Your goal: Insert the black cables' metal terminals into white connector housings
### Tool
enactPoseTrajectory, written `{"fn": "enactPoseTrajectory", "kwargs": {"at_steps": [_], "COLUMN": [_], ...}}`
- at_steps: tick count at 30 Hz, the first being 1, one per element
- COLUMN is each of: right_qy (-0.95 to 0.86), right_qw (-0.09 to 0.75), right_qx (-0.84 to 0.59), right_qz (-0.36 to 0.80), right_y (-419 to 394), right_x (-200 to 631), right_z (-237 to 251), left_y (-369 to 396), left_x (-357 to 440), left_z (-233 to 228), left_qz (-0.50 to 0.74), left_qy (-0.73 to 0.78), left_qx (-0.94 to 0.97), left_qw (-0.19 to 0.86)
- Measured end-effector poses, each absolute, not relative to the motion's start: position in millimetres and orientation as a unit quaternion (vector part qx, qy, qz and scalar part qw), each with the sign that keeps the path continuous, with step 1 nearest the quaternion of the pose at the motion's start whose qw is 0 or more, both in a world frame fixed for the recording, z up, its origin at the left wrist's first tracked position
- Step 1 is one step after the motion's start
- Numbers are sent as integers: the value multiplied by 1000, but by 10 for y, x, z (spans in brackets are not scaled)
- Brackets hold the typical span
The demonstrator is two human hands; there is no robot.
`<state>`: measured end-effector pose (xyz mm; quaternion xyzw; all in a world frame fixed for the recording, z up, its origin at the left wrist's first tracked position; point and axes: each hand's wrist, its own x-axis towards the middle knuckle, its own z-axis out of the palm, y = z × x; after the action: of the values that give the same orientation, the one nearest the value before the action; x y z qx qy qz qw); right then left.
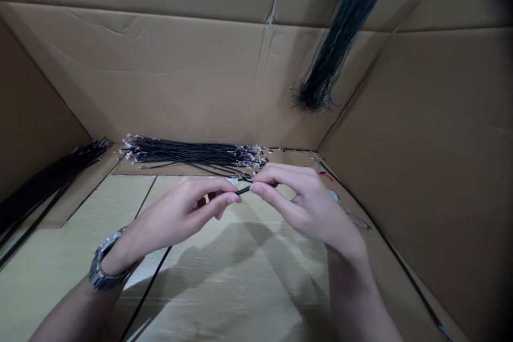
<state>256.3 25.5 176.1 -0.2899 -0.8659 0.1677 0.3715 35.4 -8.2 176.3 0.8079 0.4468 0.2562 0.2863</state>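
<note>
Between my two hands runs a short stretch of thin black cable [243, 191]. My left hand [196, 204] pinches it between thumb and forefinger, and a metal-band watch sits on that wrist. From the other side my right hand [298, 195] pinches the same cable, the fingertips close to those of the left. Part of the cable is hidden by the fingers. Just beyond the hands lies a bundle of cut black cables [188, 152], their stripped ends showing pale and reddish wire tips.
Cardboard walls [168, 75] enclose the work surface [224, 288]. Dark thin wires [340, 37] hang at the upper right. More black cables [44, 187] lie at the left. A red wire piece [326, 175] lies right of my hands, and a long black cable [388, 243] runs along the right wall.
</note>
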Motion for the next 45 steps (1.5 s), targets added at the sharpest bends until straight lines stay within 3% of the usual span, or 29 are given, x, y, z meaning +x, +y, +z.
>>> {"fn": "enactPoseTrajectory", "kwargs": {"at_steps": [4, 10, 14, 22, 24, 27, 31, 38, 45], "right_qy": [-867, -848, -825, -783, -754, -629, -445, -331, -316], "right_qw": [341, 297, 325, 351, 389, 531, 648, 615, 687], "right_qx": [-312, -305, -266, -214, -228, -237, -227, -237, -206], "right_qz": [187, 317, 378, 467, 477, 516, 575, 675, 621], "right_y": [267, 286, 291, 157, 134, 169, 256, 149, 352], "right_x": [2547, 2563, 2575, 2660, 2733, 2889, 2985, 2657, 2848], "right_z": [1740, 1707, 1667, 1512, 1490, 1466, 1313, 889, 1300], "left_y": [-97, -120, -224, -463, -516, -609, -693, -552, -710], "left_x": [364, 496, 655, 783, 806, 847, 920, 980, 728], "left_z": [1740, 1672, 1629, 1439, 1315, 1069, 788, 574, 439], "left_qz": [265, 308, 381, 408, 406, 384, 343, 319, 187], "left_qy": [449, 439, 439, 389, 382, 379, 398, 411, 397], "left_qx": [810, 799, 770, 695, 668, 636, 646, 639, 785], "left_qw": [268, 271, 263, 447, 492, 552, 554, 567, 438]}}
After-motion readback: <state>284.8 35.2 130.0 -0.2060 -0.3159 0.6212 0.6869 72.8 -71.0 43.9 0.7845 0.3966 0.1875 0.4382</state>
